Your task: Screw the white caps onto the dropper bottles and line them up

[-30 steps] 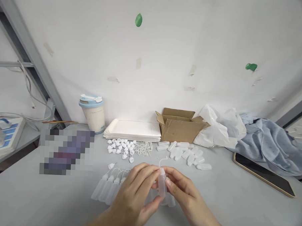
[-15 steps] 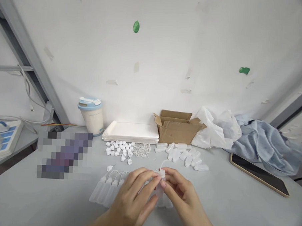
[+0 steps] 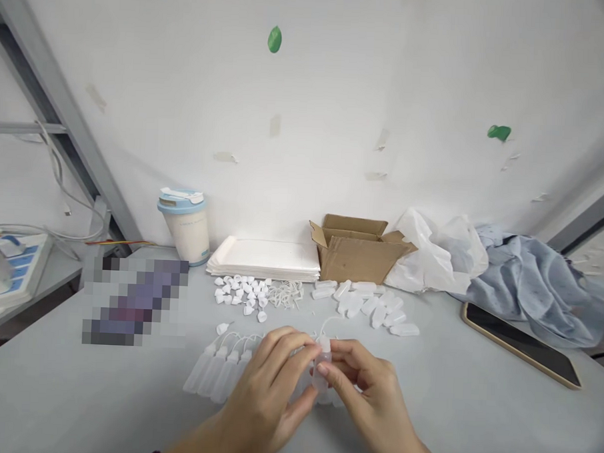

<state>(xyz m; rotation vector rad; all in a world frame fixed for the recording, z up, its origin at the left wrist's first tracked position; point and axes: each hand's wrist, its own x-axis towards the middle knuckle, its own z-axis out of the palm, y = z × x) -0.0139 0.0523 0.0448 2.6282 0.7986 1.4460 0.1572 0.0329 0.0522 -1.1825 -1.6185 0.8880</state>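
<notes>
Between my two hands stands a small translucent squeeze bottle [image 3: 321, 374] with a white cap and a thin white strap curving up from it. My right hand [image 3: 368, 386] grips the bottle's body with thumb and fingers. At the cap, the fingertips of my left hand [image 3: 278, 379] are closed on it from the left. A row of similar capped bottles [image 3: 215, 373] lies side by side on the table, partly hidden behind my hands. One loose white cap [image 3: 222, 328] rests just above the row's left end.
Behind are piles of white caps [image 3: 239, 289], thin white straps [image 3: 286, 294] and uncapped bottles [image 3: 378, 306]. Further back stand a lidded cup [image 3: 185, 231], flat white packs [image 3: 265, 258], a cardboard box [image 3: 358, 259] and a plastic bag [image 3: 425, 258]. A phone [image 3: 521, 346] and blue cloth [image 3: 540, 283] lie right.
The view has shifted slightly. My left fingers have moved a little on the cap, and the bottle stays between both hands; its strap now bends lower to the right.
</notes>
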